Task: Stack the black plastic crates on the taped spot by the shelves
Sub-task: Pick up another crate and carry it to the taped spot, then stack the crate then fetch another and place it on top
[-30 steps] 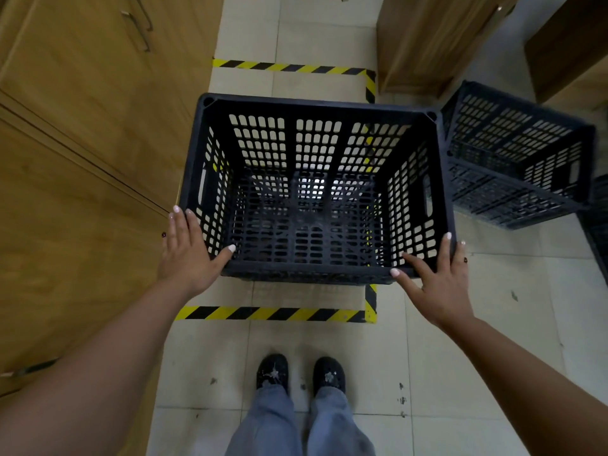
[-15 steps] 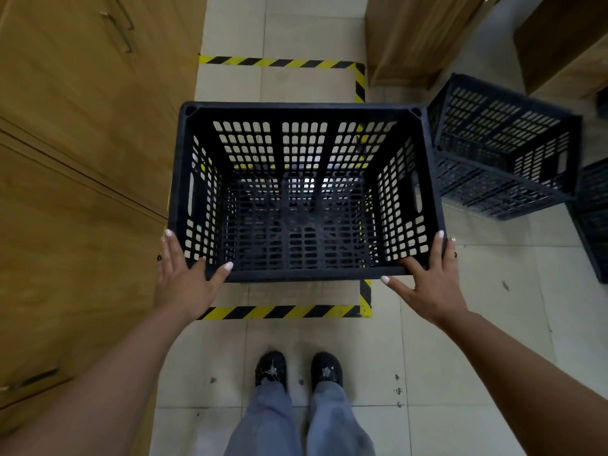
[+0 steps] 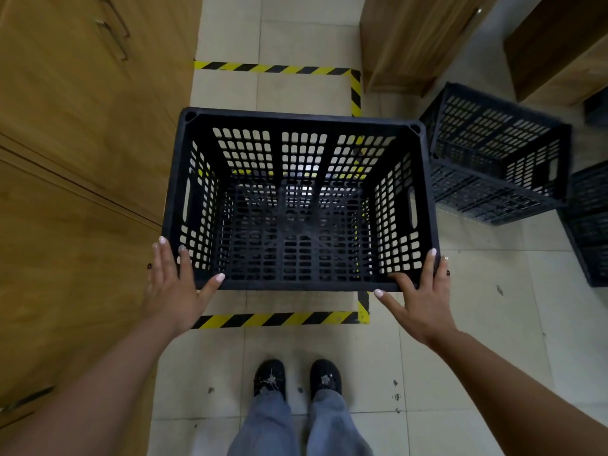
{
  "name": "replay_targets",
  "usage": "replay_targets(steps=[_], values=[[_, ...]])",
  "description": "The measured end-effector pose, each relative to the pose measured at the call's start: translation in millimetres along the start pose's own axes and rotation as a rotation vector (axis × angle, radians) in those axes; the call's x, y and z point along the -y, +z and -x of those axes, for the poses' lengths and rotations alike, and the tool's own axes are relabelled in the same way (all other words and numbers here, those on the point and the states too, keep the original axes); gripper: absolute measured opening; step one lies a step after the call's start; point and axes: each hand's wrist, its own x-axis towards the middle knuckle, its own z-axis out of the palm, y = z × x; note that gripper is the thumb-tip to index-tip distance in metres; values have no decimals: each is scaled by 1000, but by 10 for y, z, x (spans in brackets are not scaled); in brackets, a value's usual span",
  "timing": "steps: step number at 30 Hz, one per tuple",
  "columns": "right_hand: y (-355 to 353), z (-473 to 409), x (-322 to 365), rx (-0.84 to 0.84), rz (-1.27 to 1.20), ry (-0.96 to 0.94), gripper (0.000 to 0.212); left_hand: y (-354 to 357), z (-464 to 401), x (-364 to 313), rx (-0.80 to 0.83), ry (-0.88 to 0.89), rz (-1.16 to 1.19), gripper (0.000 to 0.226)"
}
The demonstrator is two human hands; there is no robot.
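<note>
Since a second ago: crate (image 3: 297,205) brought nearer and a little right, now over the near half of the taped spot (image 3: 279,319); far tape line and more bare tile showing beyond it. Hands in much the same places at the near corners. Left hand (image 3: 174,284) flat against the left near corner, fingers straight along the side wall, thumb spread along the near rim. Right hand (image 3: 424,291) the same at the right near corner, fingers straight up the wall, thumb out along the rim. Neither grip closed round anything; palms pressing in from both sides, nothing curled through the handle slots. Whether the crate rests on the floor or hangs just above it: cannot tell, though tape shows through the mesh bottom.

Likely meaning: first crate being settled or squared inside the tape, right edge just over the right tape line, so a nudge left probably needed before letting go. Stacking proper not yet begun.

Floor (image 3: 477,340): pale tiles, scuffed and speckled. Wooden cabinets (image 3: 75,143) along the left, close to the crate. Second crate (image 3: 493,153) tilted to the right, just beside the first; edge of a third (image 3: 589,225) at far right. Wooden units (image 3: 411,41) beyond. Dark shoes (image 3: 296,376) and grey trousers below, just short of the near tape.
</note>
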Motion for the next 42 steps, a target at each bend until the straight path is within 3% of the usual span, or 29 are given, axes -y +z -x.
replay_targets(steps=[6,20,25,28,36,42], values=[[-19,-41,-27,3,3,-4,87,47,-1,-4,9,-1,34,113],[-113,-55,16,82,152,34,95,4,4,-26,20,-13,-22,95],[-171,18,75,58,116,30,95,-158,79,-111,-69,30,-73,91],[-269,105,89,-43,57,-39,90,-307,167,-205,-180,127,-87,81],[-888,215,-343,-202,-26,-165,94,-818,347,-1284,-342,314,-59,80],[-1392,59,-1264,-271,-4,-171,79,-1048,467,-2609,-424,426,-92,80]])
